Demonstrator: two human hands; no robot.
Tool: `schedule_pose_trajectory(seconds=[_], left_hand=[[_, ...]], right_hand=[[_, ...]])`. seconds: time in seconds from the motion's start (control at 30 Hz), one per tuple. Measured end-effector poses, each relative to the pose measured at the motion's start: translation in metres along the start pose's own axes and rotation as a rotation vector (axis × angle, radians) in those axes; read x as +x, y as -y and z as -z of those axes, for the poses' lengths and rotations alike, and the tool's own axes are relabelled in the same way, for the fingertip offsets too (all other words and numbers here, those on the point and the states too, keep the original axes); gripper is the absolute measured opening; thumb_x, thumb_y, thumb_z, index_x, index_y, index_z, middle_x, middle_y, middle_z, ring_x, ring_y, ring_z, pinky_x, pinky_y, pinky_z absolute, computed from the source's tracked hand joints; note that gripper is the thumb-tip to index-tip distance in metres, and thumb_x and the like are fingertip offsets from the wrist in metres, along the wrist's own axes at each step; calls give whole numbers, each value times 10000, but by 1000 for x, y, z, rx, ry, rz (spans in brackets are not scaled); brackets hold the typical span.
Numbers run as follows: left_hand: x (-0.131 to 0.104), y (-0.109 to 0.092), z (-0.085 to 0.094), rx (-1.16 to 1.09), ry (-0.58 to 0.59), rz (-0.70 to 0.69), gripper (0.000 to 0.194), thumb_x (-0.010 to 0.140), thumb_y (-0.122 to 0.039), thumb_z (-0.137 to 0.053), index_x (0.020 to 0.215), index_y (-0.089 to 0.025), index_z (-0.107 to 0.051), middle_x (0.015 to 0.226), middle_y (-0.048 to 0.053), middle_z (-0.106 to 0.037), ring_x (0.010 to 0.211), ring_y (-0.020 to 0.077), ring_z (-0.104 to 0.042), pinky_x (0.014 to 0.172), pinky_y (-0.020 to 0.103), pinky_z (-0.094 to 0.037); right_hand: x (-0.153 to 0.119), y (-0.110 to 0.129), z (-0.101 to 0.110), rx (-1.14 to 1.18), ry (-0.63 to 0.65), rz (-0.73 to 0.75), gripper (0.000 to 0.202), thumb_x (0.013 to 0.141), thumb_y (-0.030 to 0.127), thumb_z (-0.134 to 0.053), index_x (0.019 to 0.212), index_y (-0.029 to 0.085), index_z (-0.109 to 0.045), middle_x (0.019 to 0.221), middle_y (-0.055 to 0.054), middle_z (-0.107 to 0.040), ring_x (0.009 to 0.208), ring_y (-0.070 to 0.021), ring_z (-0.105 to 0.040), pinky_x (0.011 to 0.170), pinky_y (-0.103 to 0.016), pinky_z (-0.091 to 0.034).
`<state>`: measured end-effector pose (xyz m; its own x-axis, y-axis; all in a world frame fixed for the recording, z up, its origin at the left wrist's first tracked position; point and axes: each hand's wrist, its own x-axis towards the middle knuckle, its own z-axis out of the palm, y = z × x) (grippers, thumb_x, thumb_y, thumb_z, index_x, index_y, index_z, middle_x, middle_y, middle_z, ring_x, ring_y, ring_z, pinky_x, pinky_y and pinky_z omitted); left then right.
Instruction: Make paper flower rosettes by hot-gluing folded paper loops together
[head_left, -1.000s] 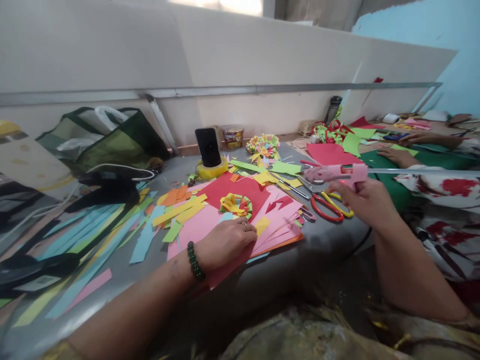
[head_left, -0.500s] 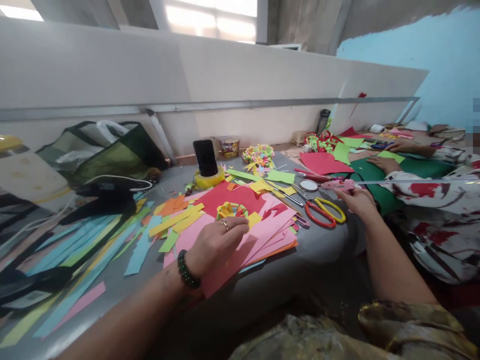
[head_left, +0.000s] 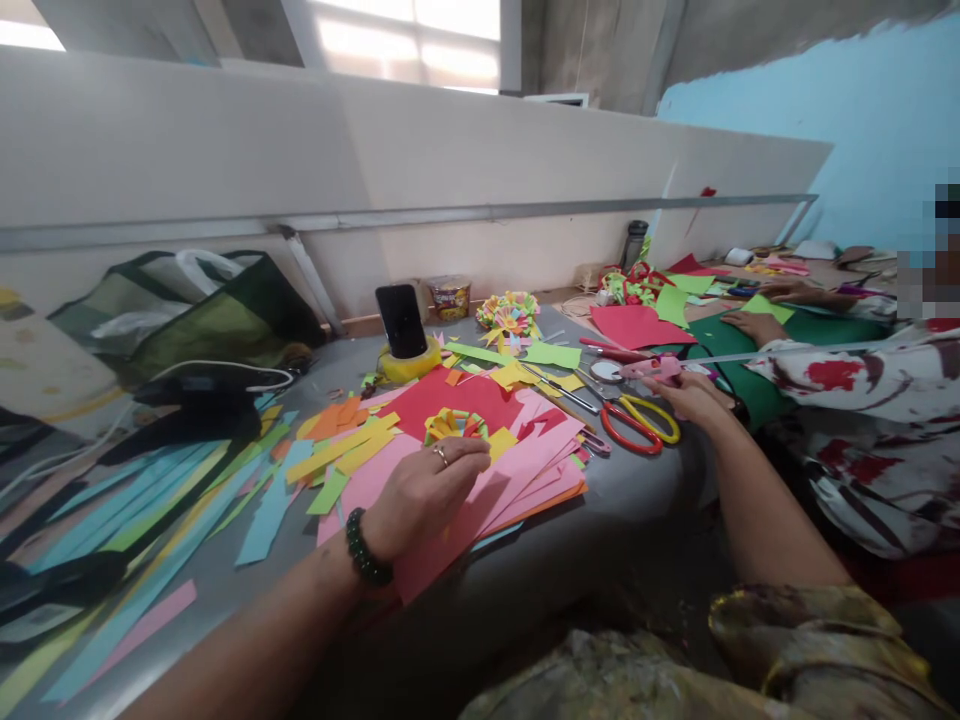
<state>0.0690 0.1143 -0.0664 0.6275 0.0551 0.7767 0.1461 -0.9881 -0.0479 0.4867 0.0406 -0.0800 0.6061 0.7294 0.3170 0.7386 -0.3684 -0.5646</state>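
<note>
My left hand (head_left: pixel 431 490), wearing a ring and a dark green bead bracelet, is closed over the stacked pink paper (head_left: pixel 517 465). Its fingertips point down, and whatever they pinch is hidden. Just behind its knuckles sits a multicoloured paper flower (head_left: pixel 454 425) on a red sheet (head_left: pixel 412 403). Over on the right, my right hand (head_left: pixel 697 398) grips a pink glue gun (head_left: pixel 660 370), with a long clear glue stick (head_left: pixel 750 355) running out to the right. Red-and-yellow-handled scissors (head_left: pixel 634 428) lie open-handled just left of that hand.
Paper strips (head_left: pixel 142 500) cover the left side. A phone (head_left: pixel 401 320) leans upright in a yellow tape roll (head_left: pixel 411 365). Behind are a finished paper flower ball (head_left: pixel 510 313), a snack cup (head_left: pixel 450 298) and a dark green bag (head_left: pixel 187 310). A co-worker's hands (head_left: pixel 757 325) rest on green material at right.
The whole view has shifted slightly left and down. Both hands keep nearly the same places and grips, the glue gun staying in my right hand.
</note>
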Motion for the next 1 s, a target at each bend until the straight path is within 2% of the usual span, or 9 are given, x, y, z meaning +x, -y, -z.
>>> schedule_pose_trajectory(seconds=[0.17, 0.27, 0.33, 0.4, 0.5, 0.57, 0.67, 0.8, 1.0], left_hand=[[-1, 1, -2, -29, -40, 30, 185, 971, -91, -514, 989, -193, -668, 934, 70, -786, 854, 149, -762, 755, 218, -622], [2, -1, 0, -48, -89, 34, 165, 971, -84, -529, 1004, -189, -652, 948, 78, -778, 878, 148, -757, 792, 229, -623], [5, -3, 4, -45, -112, 8, 154, 968, -76, -540, 1023, -180, -639, 955, 87, -772, 891, 150, -751, 812, 241, -622], [7, -5, 8, -22, -130, -35, 152, 965, -65, -543, 1031, -172, -628, 937, 89, -767, 870, 149, -746, 807, 249, -621], [8, -6, 14, 13, -133, -104, 155, 967, -64, -543, 1038, -178, -620, 889, 73, -756, 819, 147, -739, 763, 261, -624], [7, -6, 15, 20, -132, -143, 159, 972, -68, -540, 1052, -178, -621, 884, 71, -751, 822, 153, -738, 748, 272, -626], [4, -6, 12, 3, -137, -173, 163, 978, -72, -536, 1082, -158, -625, 912, 89, -746, 853, 164, -734, 756, 285, -627], [2, -7, 6, -38, -129, -164, 204, 970, -68, -544, 1120, -167, -640, 915, 75, -738, 827, 160, -726, 740, 284, -623], [5, -11, 5, -161, -151, 85, 196, 968, -90, -571, 1032, -213, -710, 941, 52, -758, 842, 135, -742, 755, 215, -606]], right_hand=[[-19, 16, 19, -80, -11, -147, 336, 685, 495, -724, 594, 249, -514, 538, -30, -557, 623, -250, -604, 563, -329, -423], [-49, 30, 35, -100, -201, -121, 339, 701, 540, -704, 629, 235, -576, 710, -123, -673, 765, -306, -641, 636, -383, -467], [-74, 49, 36, 49, -286, -16, 412, 770, 627, -610, 672, 228, -636, 720, -124, -688, 733, -283, -638, 626, -381, -478], [-100, 77, 26, 307, -122, 113, 492, 771, 703, -582, 665, 230, -666, 632, -79, -663, 615, -226, -603, 554, -340, -476], [-129, 127, -4, 641, 364, 261, 475, 800, 670, -621, 706, 215, -720, 692, -62, -718, 596, -176, -625, 559, -293, -510], [-137, 154, -26, 821, 505, 270, 503, 808, 688, -622, 762, 201, -741, 751, -67, -743, 611, -159, -639, 583, -282, -529], [-140, 178, -49, 1040, 561, 209, 534, 768, 723, -660, 748, 193, -724, 710, -45, -720, 605, -141, -641, 610, -274, -548], [-141, 184, -61, 1141, 519, 139, 506, 724, 699, -723, 716, 195, -690, 598, 1, -645, 563, -128, -613, 593, -266, -546], [-143, 183, -62, 1052, 393, 220, 416, 801, 611, -670, 726, 202, -648, 613, 8, -616, 560, -124, -587, 560, -255, -522]])
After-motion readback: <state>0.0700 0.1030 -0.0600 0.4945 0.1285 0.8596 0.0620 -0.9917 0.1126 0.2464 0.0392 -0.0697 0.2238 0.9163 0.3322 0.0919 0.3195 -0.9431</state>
